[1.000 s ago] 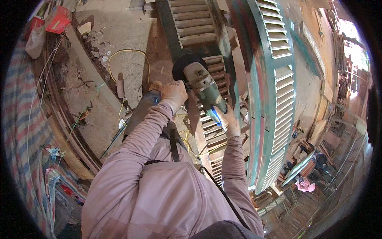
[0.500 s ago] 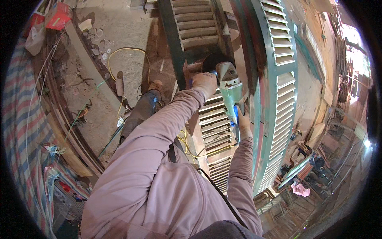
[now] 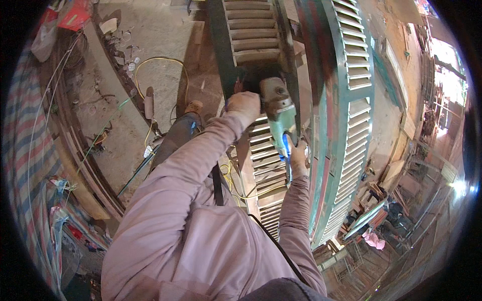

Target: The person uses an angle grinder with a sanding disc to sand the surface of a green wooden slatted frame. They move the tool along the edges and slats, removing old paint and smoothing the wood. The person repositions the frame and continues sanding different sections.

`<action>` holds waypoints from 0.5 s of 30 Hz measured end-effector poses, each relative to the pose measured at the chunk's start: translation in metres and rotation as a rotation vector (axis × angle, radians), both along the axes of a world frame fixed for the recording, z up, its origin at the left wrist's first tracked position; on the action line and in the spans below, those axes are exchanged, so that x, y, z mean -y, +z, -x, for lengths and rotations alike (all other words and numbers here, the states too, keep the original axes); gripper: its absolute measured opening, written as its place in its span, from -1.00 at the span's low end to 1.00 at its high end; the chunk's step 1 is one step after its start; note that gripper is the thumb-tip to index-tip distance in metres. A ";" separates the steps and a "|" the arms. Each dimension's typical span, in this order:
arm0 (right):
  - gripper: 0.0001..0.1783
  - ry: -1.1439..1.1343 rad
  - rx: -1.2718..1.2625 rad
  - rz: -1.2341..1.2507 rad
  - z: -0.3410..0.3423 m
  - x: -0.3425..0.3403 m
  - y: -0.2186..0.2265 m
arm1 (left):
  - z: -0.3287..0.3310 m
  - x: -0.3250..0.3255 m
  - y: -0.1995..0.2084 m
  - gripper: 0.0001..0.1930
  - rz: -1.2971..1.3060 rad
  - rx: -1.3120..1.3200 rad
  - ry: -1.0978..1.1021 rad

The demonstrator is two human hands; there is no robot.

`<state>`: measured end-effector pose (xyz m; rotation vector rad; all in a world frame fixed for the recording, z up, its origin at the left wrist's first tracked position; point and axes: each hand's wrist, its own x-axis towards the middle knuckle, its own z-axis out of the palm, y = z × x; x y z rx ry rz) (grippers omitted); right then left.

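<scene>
Both my hands hold an angle grinder (image 3: 282, 120) with a green body and a dusty metal head. My right hand (image 3: 299, 159) is closed round its rear body, where a blue part shows. My left hand (image 3: 244, 107) is closed beside the grinder's head, with the side handle mostly hidden inside the fist. Beneath lies a louvred wooden shutter (image 3: 251, 32) with a dark green frame and bare, pale slats. The grinder's head sits over the crosspiece between two slatted panels. Its disc is dark and hard to make out.
Close on the right, another green louvred shutter (image 3: 356, 118) stands along the work. A yellow cord (image 3: 160, 58) loops across the dusty floor at left, near my shoe (image 3: 195, 107). Striped sheeting (image 3: 30, 170) and long boards (image 3: 85, 170) line the left side.
The grinder and both hands have moved a little left across the shutter's crosspiece. Both hands keep their grip. The view has shifted slightly.
</scene>
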<state>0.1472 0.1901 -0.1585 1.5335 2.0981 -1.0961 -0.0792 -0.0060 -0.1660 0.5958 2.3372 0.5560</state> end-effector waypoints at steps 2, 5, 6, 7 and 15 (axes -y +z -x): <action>0.23 0.076 -0.047 -0.014 0.029 0.024 0.019 | 0.000 0.027 -0.005 -0.76 0.022 -0.026 0.068; 0.27 0.118 -0.108 0.105 0.049 0.021 0.026 | 0.003 0.041 0.001 -0.76 0.032 0.021 0.095; 0.27 0.148 -0.120 0.141 0.056 0.021 0.031 | 0.007 0.039 0.001 -0.77 0.035 0.056 0.089; 0.25 0.157 -0.088 0.080 0.051 0.012 0.024 | 0.008 0.033 0.001 -0.76 0.026 0.045 0.083; -0.01 0.119 -0.119 -0.027 0.024 -0.045 -0.015 | 0.031 -0.021 0.010 -0.72 -0.015 0.108 0.000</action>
